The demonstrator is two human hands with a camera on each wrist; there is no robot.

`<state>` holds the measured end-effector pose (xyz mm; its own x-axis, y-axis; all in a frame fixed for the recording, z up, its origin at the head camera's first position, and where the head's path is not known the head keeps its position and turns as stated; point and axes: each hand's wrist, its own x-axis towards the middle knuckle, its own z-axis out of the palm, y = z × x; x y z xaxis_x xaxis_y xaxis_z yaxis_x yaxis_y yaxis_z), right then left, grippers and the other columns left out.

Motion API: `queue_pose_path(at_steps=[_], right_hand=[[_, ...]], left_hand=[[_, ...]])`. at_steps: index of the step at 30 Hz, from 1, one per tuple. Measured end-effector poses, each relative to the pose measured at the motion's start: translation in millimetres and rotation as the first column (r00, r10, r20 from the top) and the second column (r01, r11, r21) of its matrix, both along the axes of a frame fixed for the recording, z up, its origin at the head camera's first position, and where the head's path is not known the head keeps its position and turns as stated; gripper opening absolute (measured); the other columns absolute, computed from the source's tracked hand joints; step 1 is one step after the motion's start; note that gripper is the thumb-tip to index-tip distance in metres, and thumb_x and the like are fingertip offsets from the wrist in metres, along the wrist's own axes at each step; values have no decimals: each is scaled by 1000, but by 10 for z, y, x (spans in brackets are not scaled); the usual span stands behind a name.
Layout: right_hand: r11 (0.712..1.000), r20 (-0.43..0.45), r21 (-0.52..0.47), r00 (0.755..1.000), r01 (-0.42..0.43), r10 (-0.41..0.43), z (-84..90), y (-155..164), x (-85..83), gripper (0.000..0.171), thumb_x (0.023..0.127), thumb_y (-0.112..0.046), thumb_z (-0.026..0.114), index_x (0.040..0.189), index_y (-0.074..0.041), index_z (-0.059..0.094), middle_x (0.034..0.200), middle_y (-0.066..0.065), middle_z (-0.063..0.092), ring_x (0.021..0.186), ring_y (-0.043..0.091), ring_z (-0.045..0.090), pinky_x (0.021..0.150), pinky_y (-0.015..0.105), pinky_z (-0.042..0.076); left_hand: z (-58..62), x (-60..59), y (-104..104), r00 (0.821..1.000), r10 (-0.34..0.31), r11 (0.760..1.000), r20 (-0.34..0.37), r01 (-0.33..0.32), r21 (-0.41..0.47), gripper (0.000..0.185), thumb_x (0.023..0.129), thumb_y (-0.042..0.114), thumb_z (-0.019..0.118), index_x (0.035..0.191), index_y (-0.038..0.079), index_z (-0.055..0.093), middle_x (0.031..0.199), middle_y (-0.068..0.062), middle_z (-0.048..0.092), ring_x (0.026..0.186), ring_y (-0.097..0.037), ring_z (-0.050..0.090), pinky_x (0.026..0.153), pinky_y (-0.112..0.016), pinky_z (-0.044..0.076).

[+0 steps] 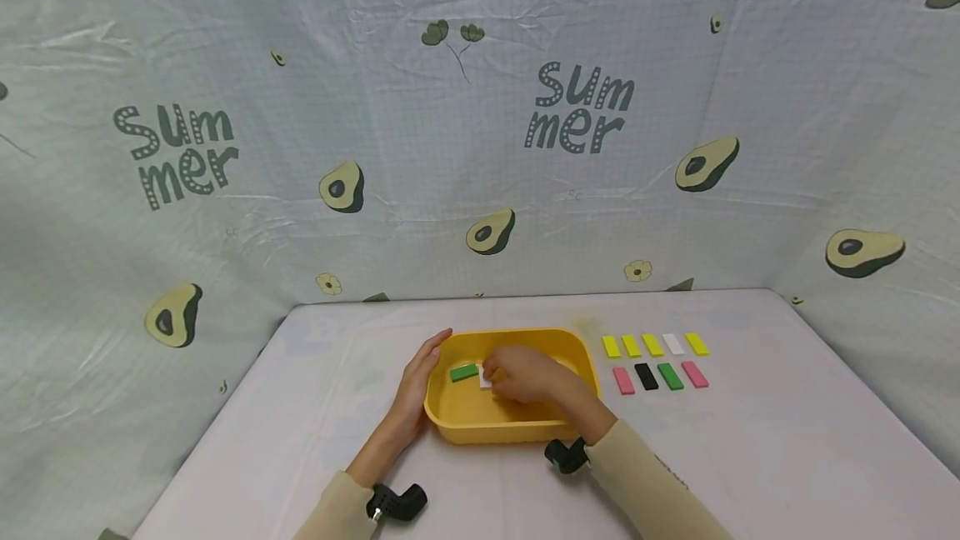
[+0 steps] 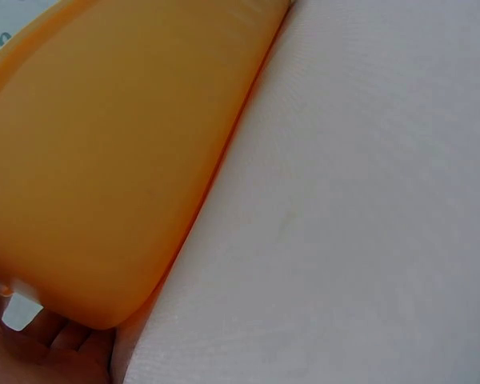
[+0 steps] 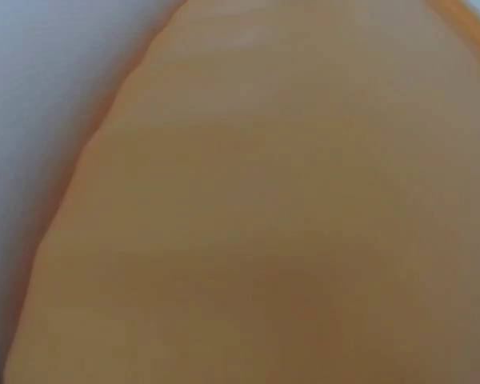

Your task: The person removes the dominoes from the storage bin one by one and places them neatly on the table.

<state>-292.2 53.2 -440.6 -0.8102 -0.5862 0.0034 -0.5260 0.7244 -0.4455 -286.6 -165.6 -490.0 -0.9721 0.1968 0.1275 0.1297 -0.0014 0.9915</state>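
At frame centre, the left hand (image 1: pixel 417 382) lies flat against the yellow tub (image 1: pixel 465 427); the right hand (image 1: pixel 525 375) pinches a white block (image 1: pixel 484 379) beside the green block (image 1: pixel 464 372). A loose pinch could drop it.

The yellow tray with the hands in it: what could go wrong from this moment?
1. The right hand covers most of a white block inside the yellow tray; a loose pinch could drop it.
2. The green block lies right beside those fingers and may get knocked.
3. The left hand only rests against the tray's left rim, so the tray could slide toward the sorted blocks on the table.
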Motion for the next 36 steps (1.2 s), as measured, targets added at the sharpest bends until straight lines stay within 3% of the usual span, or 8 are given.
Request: queue_pose_path(at_steps=[4,7,10,14,21,27,36], right_hand=[[998,18,-35,999,50,-49,12,4,8,16,92,-8,67,104,-9,78,113,5,73,90,18,59,88,36,56],[997,7,-32,997,74,-74,13,3,12,19,91,-10,71,109,-9,77,117,5,73,93,18,60,94,37,57],[997,-18,33,997,71,-71,-5,-1,15,29,92,-15,74,121,-10,75,125,4,72,101,17,62,105,39,55],[994,-52,104,998,43,-38,-23,-2,22,33,93,-15,73,126,-11,74,126,3,73,104,18,64,105,39,55],[995,-18,47,996,90,-90,-11,-6,40,30,89,-13,75,119,-9,74,119,4,73,96,18,59,99,39,55],[995,-75,87,996,47,-41,-21,-40,27,30,91,-17,74,120,-17,76,114,-1,74,93,14,60,96,34,56],[995,-80,94,997,16,-9,-39,-48,27,15,89,-18,76,102,-27,79,98,-8,65,82,11,53,80,25,50]], left_hand=[[2,1,5,1000,3,1000,1,-3,3,49,114,29,31,159,11,39,169,-12,31,158,-33,24,131,-54,17],[2,5,8,1000,3,1000,4,-3,-1,50,114,29,31,159,10,39,169,-12,30,158,-33,25,131,-54,17],[-2,7,7,1000,-1,1000,3,1,-8,50,114,30,31,159,10,38,170,-12,30,158,-34,24,131,-55,16],[-14,-5,2,1000,-9,1000,2,9,4,51,113,31,33,160,9,37,169,-12,31,158,-33,25,131,-54,17],[-29,-25,-8,1000,-11,1000,-4,11,23,53,113,31,34,160,7,36,169,-11,31,158,-32,25,131,-53,17],[-28,-30,-10,1000,-6,1000,-8,6,26,53,113,31,35,159,5,37,169,-11,32,158,-31,25,131,-52,18],[-22,-29,-5,1000,-8,1000,0,8,30,52,113,31,34,159,6,37,169,-11,31,157,-32,27,130,-53,21]])
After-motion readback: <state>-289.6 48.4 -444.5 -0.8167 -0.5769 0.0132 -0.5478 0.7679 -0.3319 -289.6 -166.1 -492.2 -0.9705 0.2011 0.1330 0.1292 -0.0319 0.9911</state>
